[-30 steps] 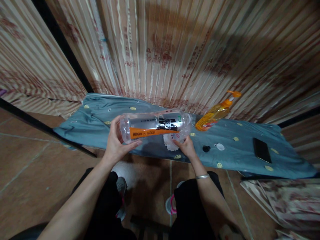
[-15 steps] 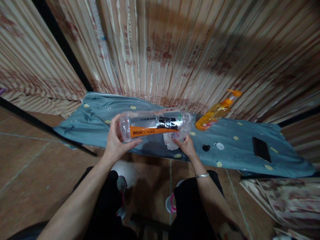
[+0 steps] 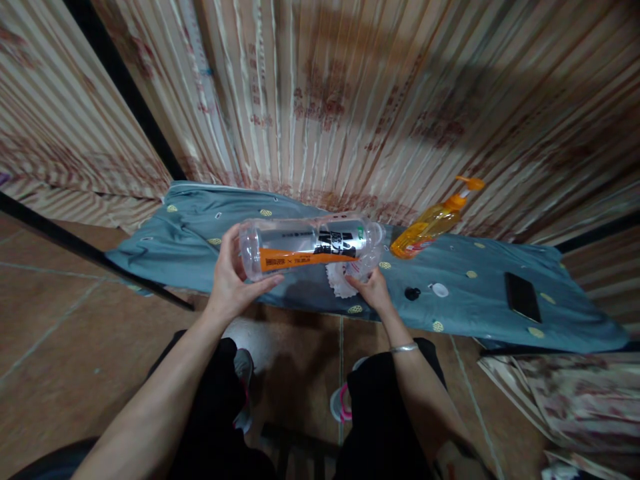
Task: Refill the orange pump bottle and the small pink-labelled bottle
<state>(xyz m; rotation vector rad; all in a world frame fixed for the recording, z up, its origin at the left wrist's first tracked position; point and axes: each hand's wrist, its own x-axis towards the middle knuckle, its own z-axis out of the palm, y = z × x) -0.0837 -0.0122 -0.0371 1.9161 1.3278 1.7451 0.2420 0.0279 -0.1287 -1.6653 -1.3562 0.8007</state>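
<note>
My left hand (image 3: 233, 273) is wrapped around the base end of a large clear plastic bottle (image 3: 300, 248), held on its side above the blue cloth. The bottle has an orange, silver and black label, and its mouth points right. Beside that mouth, my right hand (image 3: 371, 287) is closed on a clear plastic piece (image 3: 369, 257) whose kind I cannot make out. A white packet with a jagged edge (image 3: 341, 281) shows just left of the right fingers; whether they touch it is unclear.
A pump bottle of orange liquid (image 3: 425, 228) leans on the blue cloth-covered surface (image 3: 480, 273). Further right are a small black object (image 3: 413, 294), a white cap (image 3: 440, 290) and a dark flat phone-like object (image 3: 523, 297). A pleated curtain (image 3: 320, 120) hangs behind; dark poles stand at both sides.
Both hands and the bottle keep nearly the same place. The bottle has rolled slightly, so its label faces a little differently.
</note>
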